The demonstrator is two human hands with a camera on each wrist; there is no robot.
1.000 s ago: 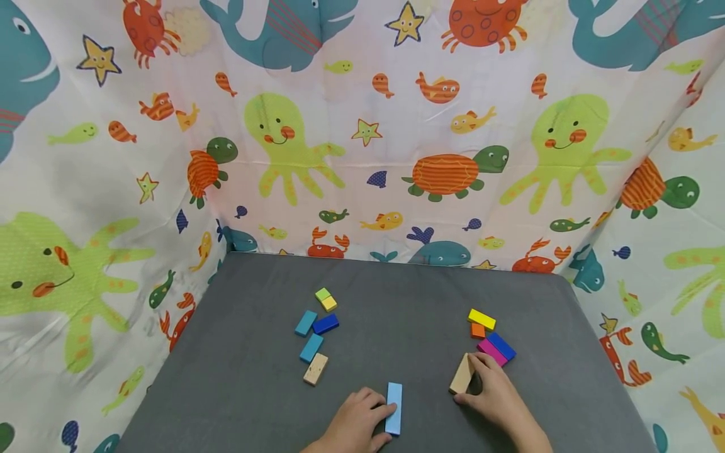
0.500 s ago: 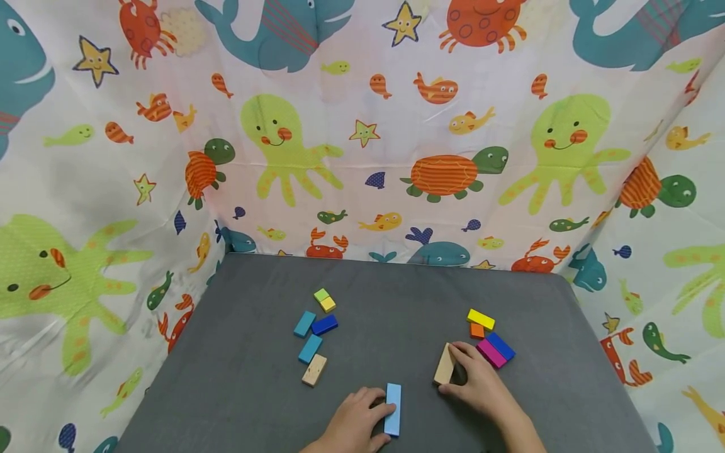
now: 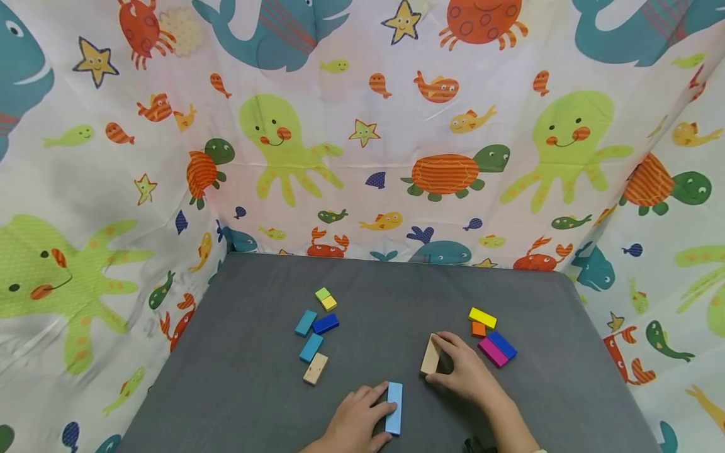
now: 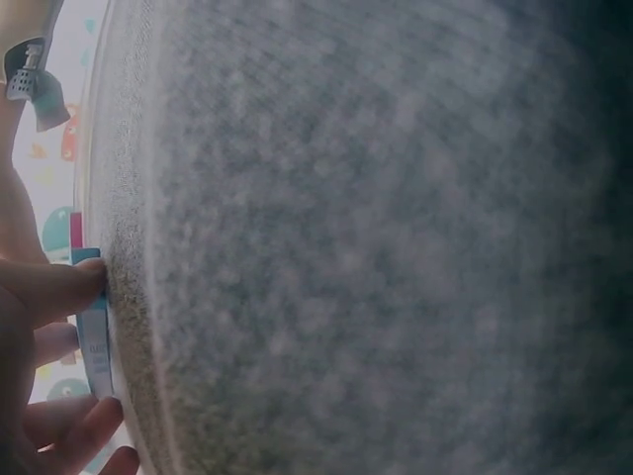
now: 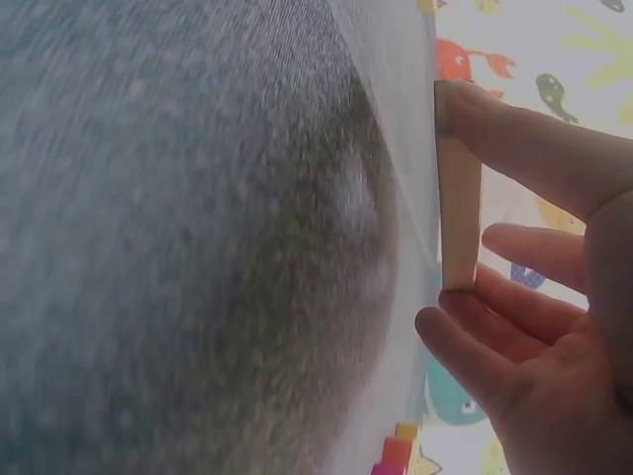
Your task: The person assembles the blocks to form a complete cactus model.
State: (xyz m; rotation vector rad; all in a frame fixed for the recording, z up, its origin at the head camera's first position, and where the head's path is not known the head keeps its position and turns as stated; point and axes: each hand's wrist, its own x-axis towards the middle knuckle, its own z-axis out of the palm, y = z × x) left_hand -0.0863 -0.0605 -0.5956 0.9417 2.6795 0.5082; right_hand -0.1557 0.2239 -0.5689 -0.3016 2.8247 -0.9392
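Note:
My left hand (image 3: 355, 420) pinches a light blue rectangular wooden block (image 3: 394, 409) lengthwise near the front of the table, thumb at its near end and a fingertip at its far end. In the left wrist view the same blue block (image 4: 96, 346) shows between thumb and fingers. To the right and a little farther back, my right hand (image 3: 467, 374) grips a plain wooden block (image 3: 429, 355) by its two ends, slightly tilted in direction. The right wrist view has this plain block (image 5: 460, 203) between thumb and fingertips. A short gap separates the two held blocks.
On the left lie a green cube (image 3: 322, 294), a yellow cube (image 3: 329, 303), two teal blocks (image 3: 311, 348), a dark blue block (image 3: 325, 324) and another plain block (image 3: 315, 369). Yellow (image 3: 483, 318), orange (image 3: 478, 329), magenta (image 3: 493, 352) and blue blocks (image 3: 502, 345) sit right. A sea-animal curtain (image 3: 362, 182) hangs behind.
My right hand has moved left with the plain block, away from the right-hand group and closer to the light blue block. My left hand has stayed almost in place on its block.

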